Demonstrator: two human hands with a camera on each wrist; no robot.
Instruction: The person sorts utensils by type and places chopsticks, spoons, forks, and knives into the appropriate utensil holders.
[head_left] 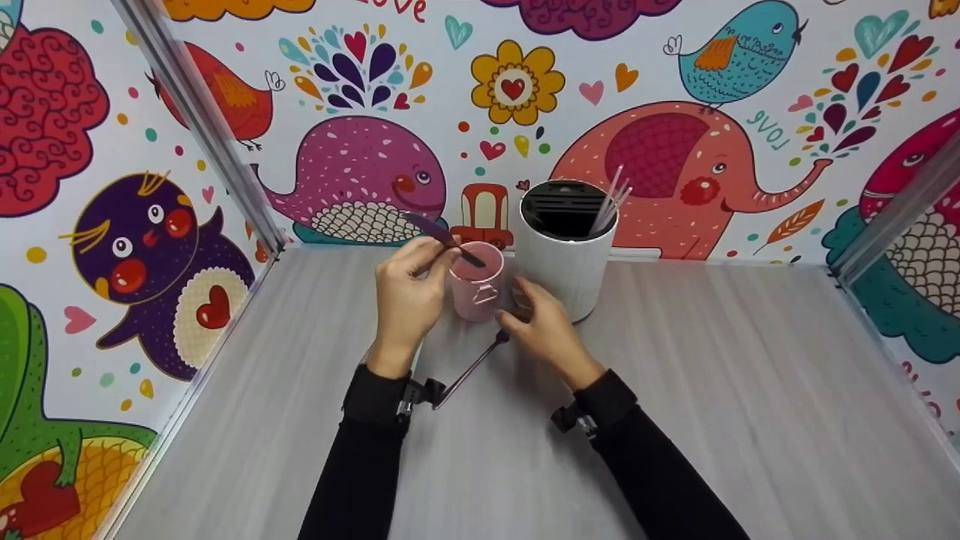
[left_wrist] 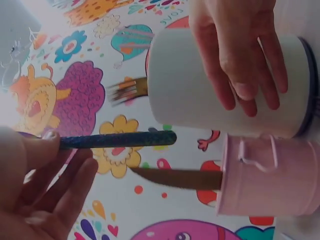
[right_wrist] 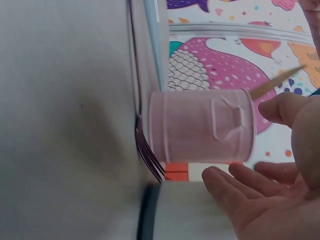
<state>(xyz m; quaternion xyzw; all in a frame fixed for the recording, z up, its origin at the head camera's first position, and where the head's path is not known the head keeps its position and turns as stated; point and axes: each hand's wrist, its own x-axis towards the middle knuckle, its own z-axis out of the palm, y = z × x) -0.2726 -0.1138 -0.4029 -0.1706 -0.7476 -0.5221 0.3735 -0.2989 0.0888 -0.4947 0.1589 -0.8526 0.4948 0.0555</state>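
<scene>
Left hand (head_left: 409,289) pinches the knife (head_left: 442,238), blade tip inside the pink cup (head_left: 477,281) beside the white holder (head_left: 568,247). Right hand (head_left: 544,326) spread, empty (fork (head_left: 472,367) below). Lower it straight, steady cup.

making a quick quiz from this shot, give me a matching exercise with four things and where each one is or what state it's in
Things:
1. dark-handled knife
2. small pink metal bucket
3. dark metal fork
4. tall white cylindrical holder

Places or states:
A. lying flat on the grey table, between the two hands
B. standing behind the right hand, with pale sticks in it
C. held by the left hand, blade tip inside the bucket
D. standing upright just left of the white holder

Pairs: 1-C, 2-D, 3-A, 4-B
</scene>
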